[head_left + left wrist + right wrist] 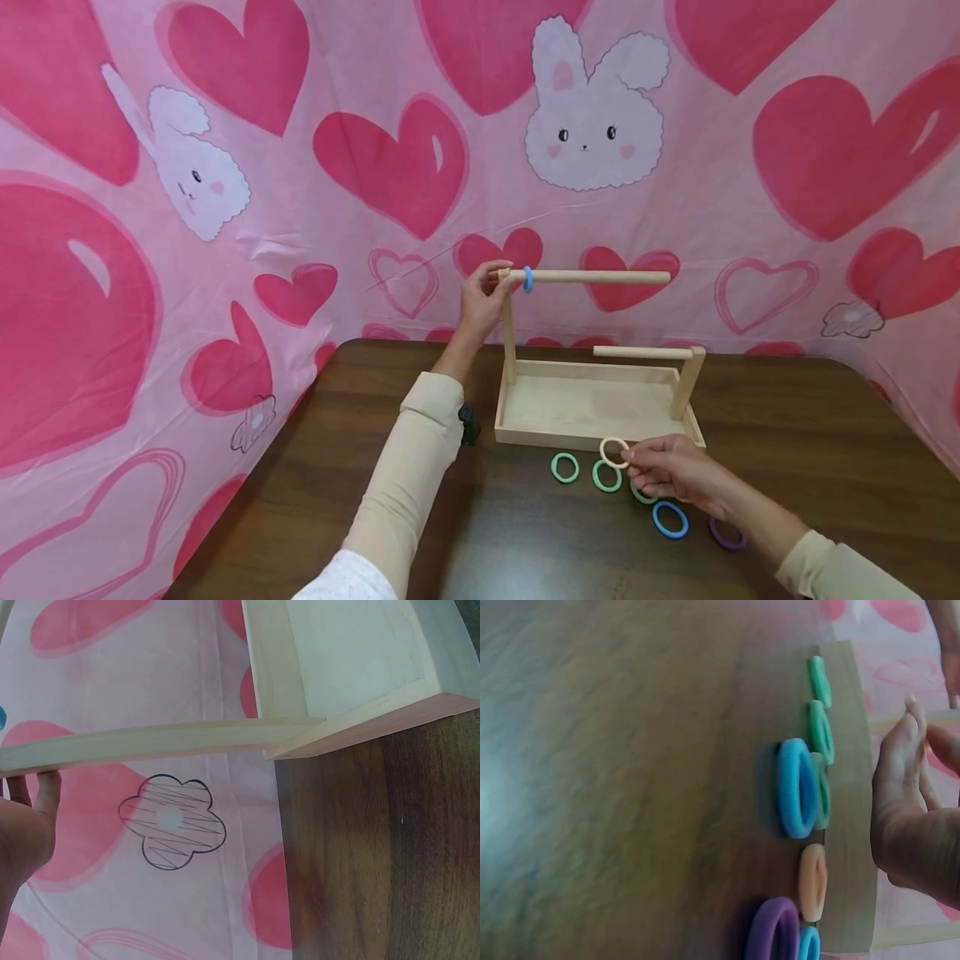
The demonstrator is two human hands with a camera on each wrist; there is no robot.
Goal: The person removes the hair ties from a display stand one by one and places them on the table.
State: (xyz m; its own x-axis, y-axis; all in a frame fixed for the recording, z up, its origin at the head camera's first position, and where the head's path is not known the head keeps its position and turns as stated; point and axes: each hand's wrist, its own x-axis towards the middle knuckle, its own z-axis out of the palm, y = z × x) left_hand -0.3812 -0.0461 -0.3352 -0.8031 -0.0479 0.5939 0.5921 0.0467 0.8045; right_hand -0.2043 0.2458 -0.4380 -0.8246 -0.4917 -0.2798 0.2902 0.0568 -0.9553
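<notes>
My left hand grips the top of the tall post on a wooden rack, thumb and fingers at the corner where the upper rod begins. Close beside those fingers, a light blue hair tie hangs on that rod. Over the table in front of the rack, my right hand pinches a cream hair tie between thumb and fingertips. Beneath it lie green hair ties, a blue one and a purple one, partly covered by the right hand and forearm.
The rack's shallow tray stands on the brown table. A shorter post at its right carries a lower rod pointing left. In the right wrist view, a peach hair tie also shows. A patterned pink cloth hangs behind.
</notes>
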